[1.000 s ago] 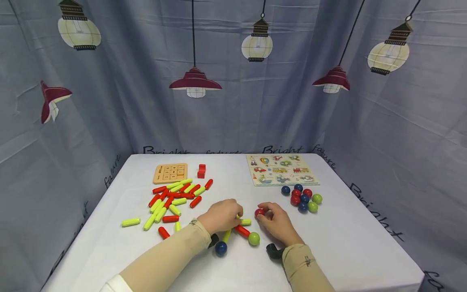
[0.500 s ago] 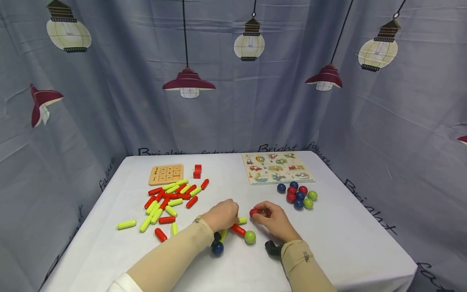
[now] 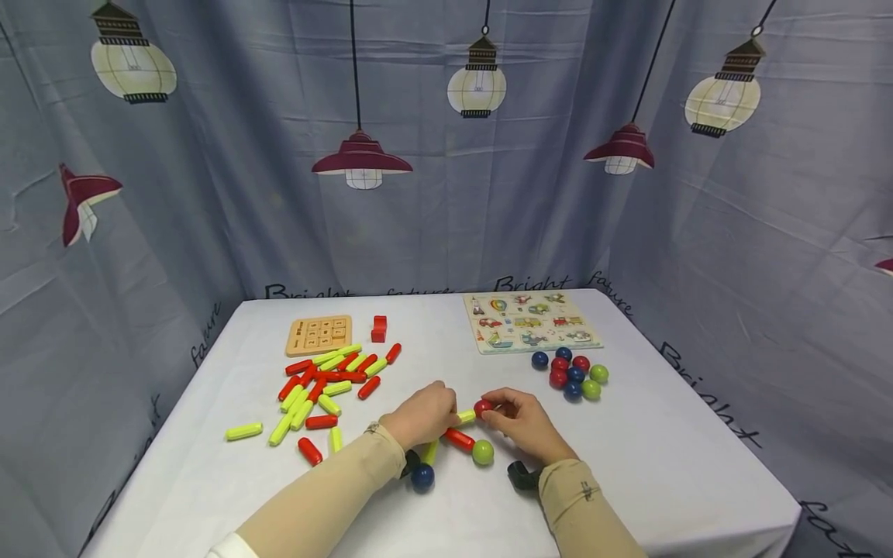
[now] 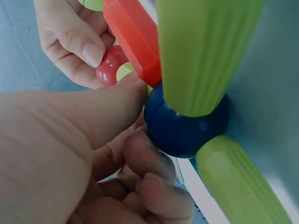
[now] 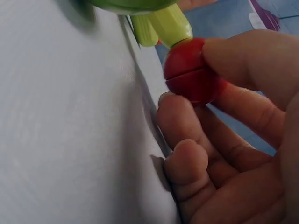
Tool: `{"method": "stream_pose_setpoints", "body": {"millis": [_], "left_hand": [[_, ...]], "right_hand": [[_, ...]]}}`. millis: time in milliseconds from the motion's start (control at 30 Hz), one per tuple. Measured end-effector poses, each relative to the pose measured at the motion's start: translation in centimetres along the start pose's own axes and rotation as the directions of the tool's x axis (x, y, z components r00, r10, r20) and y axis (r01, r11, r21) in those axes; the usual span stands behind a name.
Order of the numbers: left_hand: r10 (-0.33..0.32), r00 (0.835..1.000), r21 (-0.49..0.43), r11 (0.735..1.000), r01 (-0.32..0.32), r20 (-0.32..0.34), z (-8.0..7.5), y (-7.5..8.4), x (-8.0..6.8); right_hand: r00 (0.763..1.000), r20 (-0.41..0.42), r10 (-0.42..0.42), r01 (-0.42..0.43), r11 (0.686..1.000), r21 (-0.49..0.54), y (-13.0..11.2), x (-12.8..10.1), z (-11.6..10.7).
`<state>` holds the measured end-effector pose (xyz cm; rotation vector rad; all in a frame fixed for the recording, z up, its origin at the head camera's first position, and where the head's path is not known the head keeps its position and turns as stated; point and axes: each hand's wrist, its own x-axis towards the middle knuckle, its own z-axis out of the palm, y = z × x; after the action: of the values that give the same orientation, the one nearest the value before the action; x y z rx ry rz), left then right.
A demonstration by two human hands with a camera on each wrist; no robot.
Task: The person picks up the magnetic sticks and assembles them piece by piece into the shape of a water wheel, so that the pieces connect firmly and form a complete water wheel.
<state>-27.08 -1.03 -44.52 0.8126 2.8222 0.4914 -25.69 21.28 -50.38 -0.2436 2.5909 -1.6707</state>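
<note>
Red ball — earlier apart — now touches the yellow-green rod.

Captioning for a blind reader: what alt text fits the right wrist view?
The right hand pinches a glossy red ball against the tip of a ribbed yellow-green plastic stick, just above a white tablecloth.

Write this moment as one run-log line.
right hand: pinches red ball against yellow-green stick | left hand: holds stick structure
</note>
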Motion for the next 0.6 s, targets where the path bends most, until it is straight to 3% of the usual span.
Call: {"method": "stream_pose_setpoints", "body": {"millis": [67,133,167,233,300,333,400,533,600], "left_hand": [[0.01,1.0,-0.003,1.0,-0.01,-0.016,0.0,-0.1,-0.2],[0.001,1.0,-0.01,1.0,-0.002,-0.023,-0.1,-0.3,-0.6],[-0.007,1.0,-0.019,1.0,0.006,-0.024,-0.1,-0.4,-1.0],[-0.017,1.0,-0.026,1.0,0.016,-0.025,-0.3,-0.6,-1.6],[-0.015,1.0,-0.032,0.999,0.014,-0.023,-0.4,-0.7,-2.1],[-0.005,1.0,-0.034,0.999,0.004,-0.026,-0.4,-0.8,-2.2],[0.02,0.999,-0.039,0.999,-0.021,-0.036,-0.6,-0.9,-2.4],[0.063,0.997,-0.038,0.997,-0.065,-0.039,-0.9,-1.0,-2.2],[0.078,0.997,-0.035,0.996,-0.078,-0.023,-1.0,-1.0,-2.1]], "right_hand": [[0.997,-0.07,-0.026,0.022,0.998,-0.057,0.1,0.0,-0.1],[0.968,-0.235,-0.084,0.051,0.989,-0.141,0.3,0.1,-0.5],[0.933,-0.341,-0.112,0.048,0.98,-0.192,0.5,0.1,-0.8],[0.818,-0.556,-0.145,-0.022,0.959,-0.283,0.9,0.2,-1.5],[0.705,-0.698,-0.125,-0.124,0.947,-0.296,1.3,0.4,-2.4],[0.673,-0.732,-0.102,-0.173,0.941,-0.29,1.4,0.4,-2.8],[0.66,-0.75,-0.043,-0.262,0.923,-0.283,1.7,0.4,-3.6],[0.7,-0.714,0.025,-0.333,0.896,-0.295,1.9,0.3,-4.5],[0.709,-0.704,0.051,-0.351,0.891,-0.288,2.0,0.1,-4.7]]}}
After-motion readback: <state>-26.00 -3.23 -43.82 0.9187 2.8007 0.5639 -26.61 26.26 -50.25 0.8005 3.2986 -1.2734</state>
